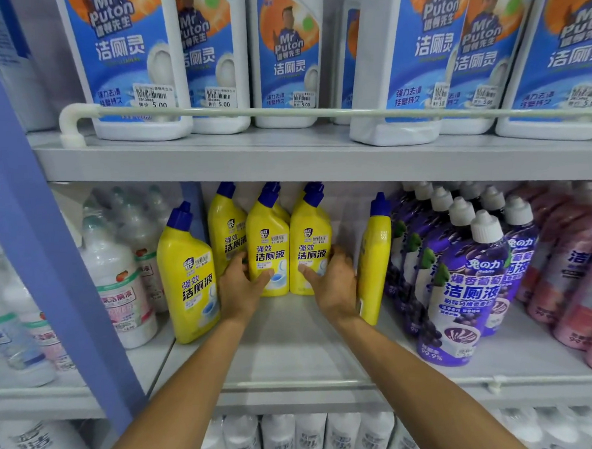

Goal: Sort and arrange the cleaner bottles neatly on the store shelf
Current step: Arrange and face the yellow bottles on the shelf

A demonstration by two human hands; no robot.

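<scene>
Thumb and fingers (pixel 266 276) of the left hand (pixel 238 292) clamp one yellow bottle (pixel 268 239), and those of the right hand (pixel 335 287) clamp its twin (pixel 309 240); both stand upright just left of the edge-on yellow bottle (pixel 375 254). Seven yellow bottles show: these two, a blue cap (pixel 276 187) behind each, two more further left, and the edge-on one itself. The sorting looks partway done, since the yellow group is staggered and one bottle unturned, while the purple bottles (pixel 469 284) to its right already stand in rows.

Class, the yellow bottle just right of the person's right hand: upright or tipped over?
Upright: the yellow bottle stands on its base, blue cap on top, though turned side-on so its front label is hidden.
</scene>
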